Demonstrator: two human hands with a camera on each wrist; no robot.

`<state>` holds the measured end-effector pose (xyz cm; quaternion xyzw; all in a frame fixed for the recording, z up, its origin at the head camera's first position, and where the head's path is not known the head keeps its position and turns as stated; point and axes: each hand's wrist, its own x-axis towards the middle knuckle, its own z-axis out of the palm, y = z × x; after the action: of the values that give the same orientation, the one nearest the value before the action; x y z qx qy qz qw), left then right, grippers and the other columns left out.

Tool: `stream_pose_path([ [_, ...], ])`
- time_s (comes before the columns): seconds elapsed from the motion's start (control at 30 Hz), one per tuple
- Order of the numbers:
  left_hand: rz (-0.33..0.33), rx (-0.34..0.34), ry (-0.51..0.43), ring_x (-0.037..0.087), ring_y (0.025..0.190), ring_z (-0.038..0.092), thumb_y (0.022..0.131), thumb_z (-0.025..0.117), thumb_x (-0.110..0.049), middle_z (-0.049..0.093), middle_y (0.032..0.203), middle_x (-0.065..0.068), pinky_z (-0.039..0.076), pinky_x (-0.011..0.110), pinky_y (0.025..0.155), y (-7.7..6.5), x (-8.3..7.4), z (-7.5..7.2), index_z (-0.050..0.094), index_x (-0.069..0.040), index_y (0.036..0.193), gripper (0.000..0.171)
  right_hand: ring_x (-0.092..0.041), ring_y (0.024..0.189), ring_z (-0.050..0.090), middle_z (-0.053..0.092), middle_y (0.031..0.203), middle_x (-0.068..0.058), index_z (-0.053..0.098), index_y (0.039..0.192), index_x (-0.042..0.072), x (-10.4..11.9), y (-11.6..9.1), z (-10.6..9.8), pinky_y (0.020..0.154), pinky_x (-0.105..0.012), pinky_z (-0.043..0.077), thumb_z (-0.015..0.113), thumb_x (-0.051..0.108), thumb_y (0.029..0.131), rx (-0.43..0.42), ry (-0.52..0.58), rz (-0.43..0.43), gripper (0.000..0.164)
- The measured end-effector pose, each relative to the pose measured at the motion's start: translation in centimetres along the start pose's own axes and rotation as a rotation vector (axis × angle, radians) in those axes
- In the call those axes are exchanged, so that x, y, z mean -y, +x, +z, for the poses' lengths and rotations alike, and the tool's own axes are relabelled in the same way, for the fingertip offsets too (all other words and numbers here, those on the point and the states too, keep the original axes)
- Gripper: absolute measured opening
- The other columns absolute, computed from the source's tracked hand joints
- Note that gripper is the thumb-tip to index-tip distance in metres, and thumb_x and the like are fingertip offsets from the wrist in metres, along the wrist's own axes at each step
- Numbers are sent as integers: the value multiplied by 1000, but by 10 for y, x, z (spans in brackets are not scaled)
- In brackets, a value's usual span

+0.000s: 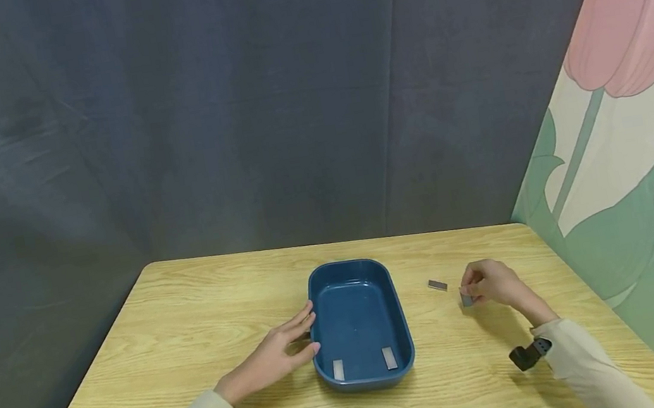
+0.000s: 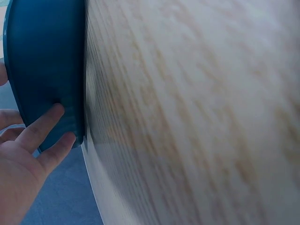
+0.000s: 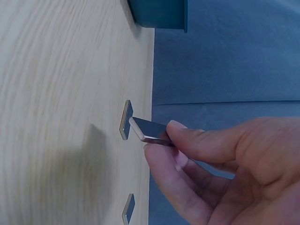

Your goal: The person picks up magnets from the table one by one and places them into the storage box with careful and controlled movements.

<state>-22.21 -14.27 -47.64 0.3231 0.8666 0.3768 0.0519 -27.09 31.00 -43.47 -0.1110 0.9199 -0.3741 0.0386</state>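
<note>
My right hand pinches a small flat rectangular metal block between thumb and fingers, just above the table. Near it, a similar block lies on the wood. In the right wrist view two such pieces lie on the table, an upper block and a lower block; the head view shows only one of them. A deep blue rectangular tray stands left of that hand. Inside its near end lie a left block and a right block. My left hand rests spread fingers against the tray's left side.
The light wood table carries everything. A dark curtain hangs behind its far edge. A wall painted with a pink tulip runs along the right side. Each wrist wears a black camera.
</note>
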Motion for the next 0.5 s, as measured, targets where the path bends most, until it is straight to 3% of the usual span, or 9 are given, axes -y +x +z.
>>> stream_pose_path([
  [0.3,-8,3,-11,23,143,29,102,58,-35,14,164,1,34,48,111,-1,0,1,31,-4,154,67,-32,66,68,63,73,-9,65,86,-5,6,3,2,63,-47,59,65,-5,91,-8,4,-19,5],
  [0.5,-6,0,-11,22,143,29,102,58,-35,14,164,0,34,47,111,-1,1,1,30,-5,154,67,-32,66,68,63,74,-9,65,86,-5,6,7,3,62,-45,59,66,-5,91,-17,10,-41,5],
])
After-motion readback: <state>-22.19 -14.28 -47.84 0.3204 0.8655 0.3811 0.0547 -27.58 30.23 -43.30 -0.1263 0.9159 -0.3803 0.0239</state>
